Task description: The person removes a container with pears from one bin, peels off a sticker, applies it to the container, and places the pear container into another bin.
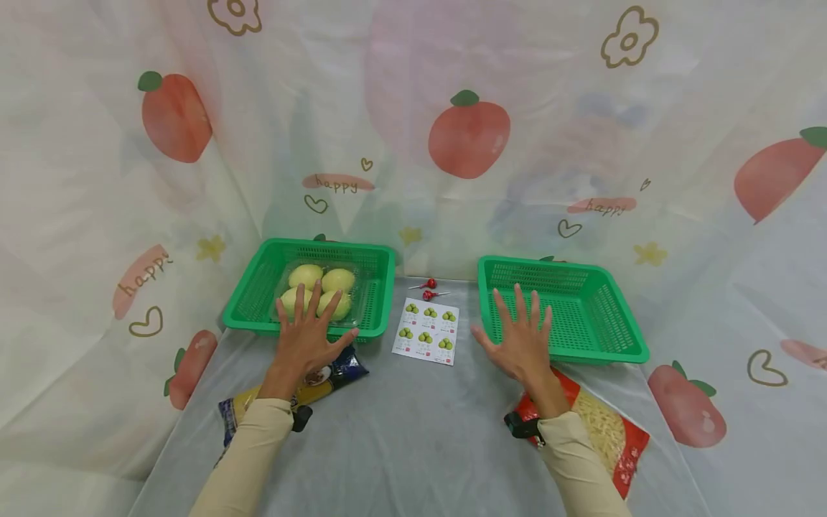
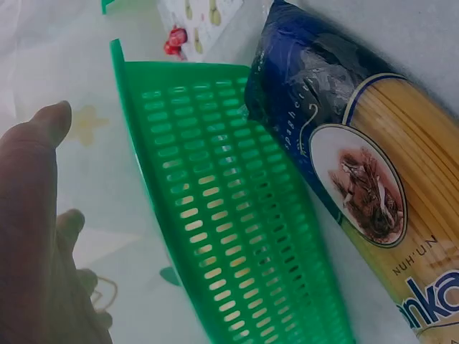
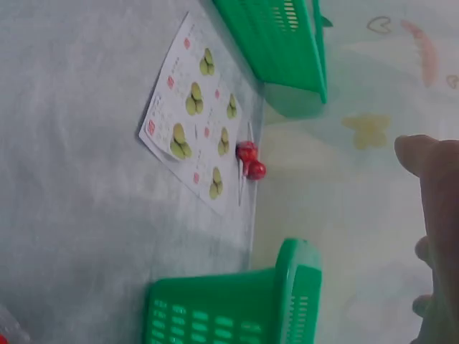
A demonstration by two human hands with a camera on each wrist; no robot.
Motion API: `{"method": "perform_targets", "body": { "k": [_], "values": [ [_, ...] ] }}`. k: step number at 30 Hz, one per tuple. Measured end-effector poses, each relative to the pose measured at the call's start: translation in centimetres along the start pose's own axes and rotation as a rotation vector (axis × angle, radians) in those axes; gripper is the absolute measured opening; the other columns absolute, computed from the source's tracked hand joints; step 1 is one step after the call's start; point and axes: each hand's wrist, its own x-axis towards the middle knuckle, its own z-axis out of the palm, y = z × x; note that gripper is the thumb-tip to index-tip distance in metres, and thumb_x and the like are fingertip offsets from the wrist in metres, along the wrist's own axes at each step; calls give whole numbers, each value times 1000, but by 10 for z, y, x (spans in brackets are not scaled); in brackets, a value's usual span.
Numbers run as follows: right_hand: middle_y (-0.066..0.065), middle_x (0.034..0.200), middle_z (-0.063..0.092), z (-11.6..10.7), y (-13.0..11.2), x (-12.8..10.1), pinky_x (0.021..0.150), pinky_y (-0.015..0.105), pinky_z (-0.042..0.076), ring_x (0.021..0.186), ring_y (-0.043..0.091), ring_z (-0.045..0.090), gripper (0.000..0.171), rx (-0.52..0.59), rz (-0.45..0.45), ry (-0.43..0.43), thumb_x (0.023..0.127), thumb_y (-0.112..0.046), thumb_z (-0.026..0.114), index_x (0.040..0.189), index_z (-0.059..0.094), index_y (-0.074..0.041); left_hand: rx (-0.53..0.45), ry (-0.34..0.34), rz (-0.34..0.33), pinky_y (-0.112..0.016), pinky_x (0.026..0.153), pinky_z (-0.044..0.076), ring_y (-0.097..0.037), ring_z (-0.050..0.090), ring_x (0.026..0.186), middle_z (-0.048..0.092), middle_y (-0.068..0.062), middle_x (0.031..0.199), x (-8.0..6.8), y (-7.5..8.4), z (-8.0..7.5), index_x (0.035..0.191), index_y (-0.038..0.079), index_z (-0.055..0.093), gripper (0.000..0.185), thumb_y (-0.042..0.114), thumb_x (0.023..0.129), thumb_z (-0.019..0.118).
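My left hand (image 1: 301, 346), fingers spread, hovers at the front of the left green basket (image 1: 257, 287). In that basket lies a clear plastic tray with several pale yellow-green round fruits (image 1: 339, 280), partly covered by my fingers in the head view. Beneath the left wrist lies a blue-ended packet of spaghetti (image 2: 387, 172). My right hand (image 1: 522, 346), also spread and holding nothing, is over the near left side of the right green basket (image 1: 581, 355), whose inside shows only bare mesh. A red bag of pale, strip-like food (image 1: 601, 427) lies partly under the right forearm.
Between the baskets lies a sheet of fruit-picture stickers (image 1: 425, 332). Behind it are two red lollipops (image 1: 429, 294) on white sticks. A grey cloth (image 1: 413, 438) covers the table, and a printed curtain (image 1: 413, 215) rises close behind the baskets and along both sides.
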Motion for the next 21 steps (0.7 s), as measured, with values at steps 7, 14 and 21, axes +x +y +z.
{"method": "perform_targets", "body": {
  "k": [7,14,21],
  "values": [
    [14,178,13,19,-22,13,125,72,-2,162,47,2,91,57,-63,-19,97,-66,62,170,30,-23,-3,-21,-18,-79,120,-11,-44,-14,162,-3,-12,179,2,-4,1,172,26,21,95,76,97,53],
    [16,173,29,49,-53,42,125,74,7,160,47,17,80,136,-185,-49,102,-59,59,167,36,-19,-48,-4,-9,-84,117,-5,-49,-5,162,0,-12,179,7,-9,3,172,25,22,92,72,99,54],
    [13,174,30,77,-105,52,124,74,11,161,45,17,74,351,-263,-207,106,-55,56,168,34,-23,-148,74,-12,-86,116,1,-56,8,158,12,-21,176,12,-19,7,169,19,29,81,55,104,59]
  ]
}}
